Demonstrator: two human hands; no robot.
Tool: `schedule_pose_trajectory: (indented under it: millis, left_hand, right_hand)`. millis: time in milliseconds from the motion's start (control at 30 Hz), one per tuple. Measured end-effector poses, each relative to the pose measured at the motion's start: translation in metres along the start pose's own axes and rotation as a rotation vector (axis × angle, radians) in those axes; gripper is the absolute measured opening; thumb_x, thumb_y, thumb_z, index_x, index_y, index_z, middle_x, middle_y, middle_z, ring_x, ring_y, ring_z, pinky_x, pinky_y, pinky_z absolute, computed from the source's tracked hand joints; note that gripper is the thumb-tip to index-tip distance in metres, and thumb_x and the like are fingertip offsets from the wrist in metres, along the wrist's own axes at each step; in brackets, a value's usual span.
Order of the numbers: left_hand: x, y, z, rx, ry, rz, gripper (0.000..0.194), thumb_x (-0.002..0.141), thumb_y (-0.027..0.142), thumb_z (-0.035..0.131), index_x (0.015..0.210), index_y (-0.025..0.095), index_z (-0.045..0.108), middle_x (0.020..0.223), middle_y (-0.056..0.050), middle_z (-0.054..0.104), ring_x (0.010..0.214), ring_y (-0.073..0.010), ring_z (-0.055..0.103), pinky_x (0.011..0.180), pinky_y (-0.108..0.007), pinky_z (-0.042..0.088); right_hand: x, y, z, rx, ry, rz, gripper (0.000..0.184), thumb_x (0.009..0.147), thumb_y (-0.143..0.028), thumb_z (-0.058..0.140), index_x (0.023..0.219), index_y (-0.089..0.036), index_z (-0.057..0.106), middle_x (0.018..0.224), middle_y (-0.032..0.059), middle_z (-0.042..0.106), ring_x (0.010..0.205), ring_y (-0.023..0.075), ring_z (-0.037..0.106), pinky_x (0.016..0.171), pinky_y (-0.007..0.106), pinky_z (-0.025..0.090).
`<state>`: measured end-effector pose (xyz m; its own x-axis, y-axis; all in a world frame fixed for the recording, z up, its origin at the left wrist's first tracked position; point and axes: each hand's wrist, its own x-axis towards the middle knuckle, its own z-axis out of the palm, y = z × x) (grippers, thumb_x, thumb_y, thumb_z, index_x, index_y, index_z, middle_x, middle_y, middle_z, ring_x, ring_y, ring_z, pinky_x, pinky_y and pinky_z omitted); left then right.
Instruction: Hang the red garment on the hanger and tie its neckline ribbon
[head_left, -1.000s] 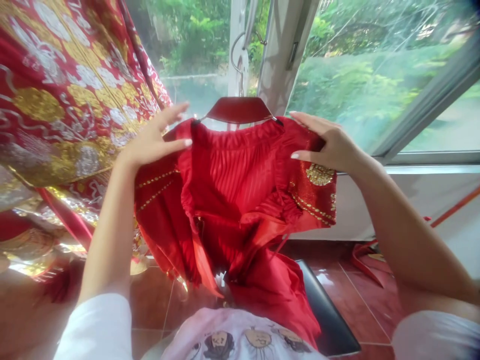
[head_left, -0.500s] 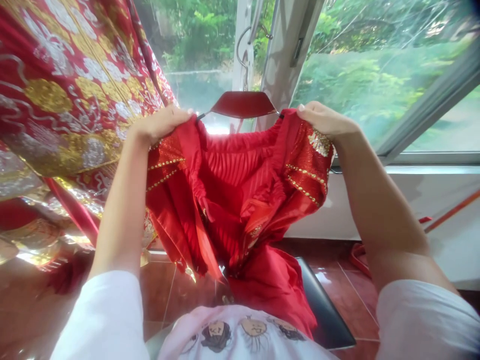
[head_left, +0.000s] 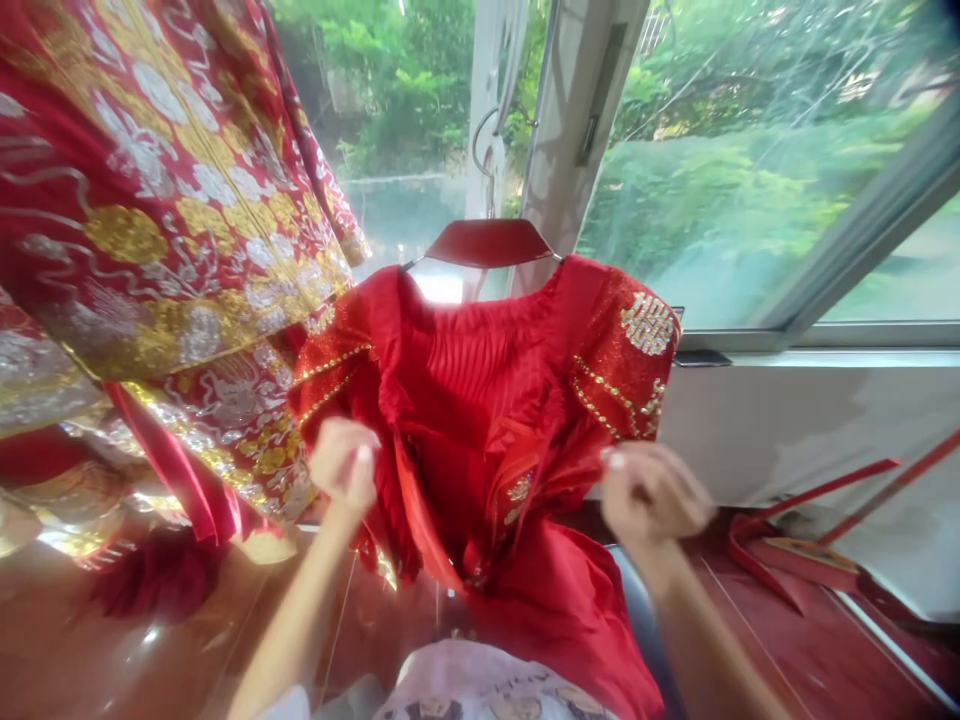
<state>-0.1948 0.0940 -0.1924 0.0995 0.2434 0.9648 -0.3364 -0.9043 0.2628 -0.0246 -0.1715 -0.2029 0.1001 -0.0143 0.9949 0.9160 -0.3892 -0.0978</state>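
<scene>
A red dress (head_left: 480, 430) with gold-beaded sleeves hangs on a dark red hanger (head_left: 489, 243); its open bodice shows the pleated inside. My left hand (head_left: 345, 462) is in front of the dress below the left sleeve, its fingers curled in with nothing visible in them. Below the right sleeve, my right hand (head_left: 654, 490) is loosely closed and blurred by motion, with no cloth seen in its grasp. Whether either hand brushes the fabric is hard to tell. The dress's lower skirt drapes toward me.
A red garment with gold and silver embroidery (head_left: 202, 200) hangs at the left. Behind the hanger is a window frame (head_left: 585, 130) with greenery outside. Red-handled items, perhaps a dustpan (head_left: 806, 560), lie on the tiled floor (head_left: 742, 620) at the right.
Both hands have let go of the dress's shoulders and moved down in front of it. The dress now hangs slightly lower in view, its sleeves uncovered.
</scene>
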Motion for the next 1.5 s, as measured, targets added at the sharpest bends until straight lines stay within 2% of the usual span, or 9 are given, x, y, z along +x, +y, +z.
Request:
schedule_pose_trajectory:
  millis: [100,167,267,367,500,633,1200,1300,1500]
  left_hand:
    - [-0.074,0.001,0.032,-0.085,-0.311,-0.382,0.031,0.089,0.027,0.052,0.061,0.016,0.06,0.061,-0.002,0.059,0.058,-0.0133,0.056,0.056,-0.025,0.044]
    - [-0.11,0.0,0.059,-0.083,-0.436,-0.535,0.017,0.086,0.021,0.054,0.077,0.015,0.067,0.073,-0.004,0.066,0.064,-0.0142,0.061,0.057,-0.024,0.047]
    - [-0.142,-0.006,0.092,-0.069,-0.495,-0.642,0.031,0.08,0.02,0.059,0.109,0.012,0.062,0.104,-0.013,0.067,0.09,-0.0217,0.065,0.079,-0.036,0.053]
    - [-0.148,-0.011,0.107,-0.077,-0.502,-0.679,0.042,0.078,0.022,0.061,0.118,0.011,0.055,0.115,-0.016,0.06,0.107,-0.0269,0.058,0.098,-0.048,0.044]
    - [-0.138,-0.011,0.109,-0.168,-0.507,-0.684,0.039,0.08,0.024,0.061,0.117,0.013,0.055,0.119,-0.014,0.058,0.114,-0.0265,0.052,0.103,-0.045,0.039]
    - [-0.137,-0.01,0.106,-0.3,-0.536,-0.743,0.015,0.085,0.025,0.053,0.091,0.013,0.061,0.093,-0.008,0.065,0.085,-0.0187,0.059,0.083,-0.033,0.048]
    - [-0.114,0.029,0.021,-0.655,-0.604,-1.129,0.047,0.06,0.05,0.082,0.055,0.013,0.054,0.052,0.004,0.045,0.051,-0.0064,0.039,0.053,-0.019,0.035]
    - [-0.105,0.033,0.007,-0.665,-0.491,-1.154,0.058,0.066,0.057,0.076,0.053,0.015,0.039,0.051,0.007,0.032,0.049,-0.0041,0.027,0.048,-0.016,0.027]
    - [-0.111,0.047,0.012,-0.561,-0.28,-1.169,0.046,0.07,0.057,0.072,0.07,0.018,0.046,0.064,0.004,0.049,0.057,-0.0086,0.044,0.056,-0.019,0.041]
  right_hand:
    - [-0.067,-0.036,0.025,-0.002,-0.123,0.229,0.012,0.082,-0.025,0.066,0.089,-0.018,0.059,0.075,0.0039,0.065,0.069,0.0159,0.063,0.064,0.027,0.051]
    - [-0.094,-0.048,0.049,-0.01,-0.249,0.536,0.044,0.076,-0.044,0.07,0.107,-0.015,0.055,0.094,0.0122,0.066,0.085,0.0235,0.065,0.073,0.035,0.053]
    - [-0.109,-0.048,0.082,0.094,-0.234,0.94,0.069,0.069,-0.053,0.068,0.118,-0.011,0.043,0.114,0.0231,0.059,0.101,0.0298,0.061,0.084,0.043,0.05]
    - [-0.105,-0.044,0.097,0.357,-0.238,1.086,0.05,0.074,-0.047,0.06,0.108,-0.016,0.041,0.094,0.0128,0.063,0.082,0.0215,0.062,0.073,0.036,0.051]
    - [-0.097,-0.063,0.087,0.784,-0.316,1.142,0.039,0.073,-0.037,0.062,0.103,-0.021,0.042,0.085,0.0037,0.064,0.074,0.0162,0.063,0.068,0.028,0.051]
    - [-0.096,-0.084,0.067,0.952,-0.274,1.231,0.036,0.07,-0.032,0.06,0.102,-0.022,0.048,0.088,0.0023,0.064,0.079,0.0167,0.064,0.075,0.031,0.052]
    - [-0.092,-0.002,0.025,0.15,-0.308,1.011,0.021,0.072,-0.038,0.056,0.077,-0.018,0.053,0.066,0.002,0.06,0.06,0.0153,0.055,0.062,0.026,0.044]
    - [-0.091,0.007,0.024,0.119,-0.293,1.023,0.022,0.07,-0.036,0.054,0.081,-0.017,0.057,0.075,0.0064,0.066,0.066,0.0176,0.059,0.065,0.027,0.046]
    - [-0.098,0.007,0.026,-0.012,-0.371,1.002,0.033,0.071,-0.037,0.051,0.092,-0.013,0.061,0.074,0.0099,0.064,0.065,0.0224,0.059,0.066,0.035,0.047]
